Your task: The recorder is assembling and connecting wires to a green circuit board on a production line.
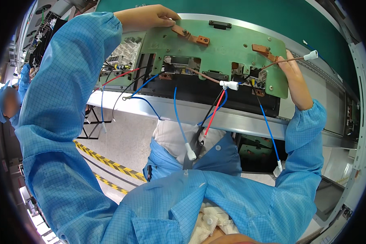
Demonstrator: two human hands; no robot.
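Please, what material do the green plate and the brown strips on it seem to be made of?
The green plate looks like rigid fibreglass board or painted sheet: flat, matte, thin-edged, with drilled holes. The brown strips look like bare copper: reddish-brown metal with a dull shine, bent and bolted. The left hand and right hand grip the plate's edges.

Bright, even overhead light falls where my hands grip; soft shadows lie beneath. Focus is sharp near my fingers, while straight edges bow toward the black rim.
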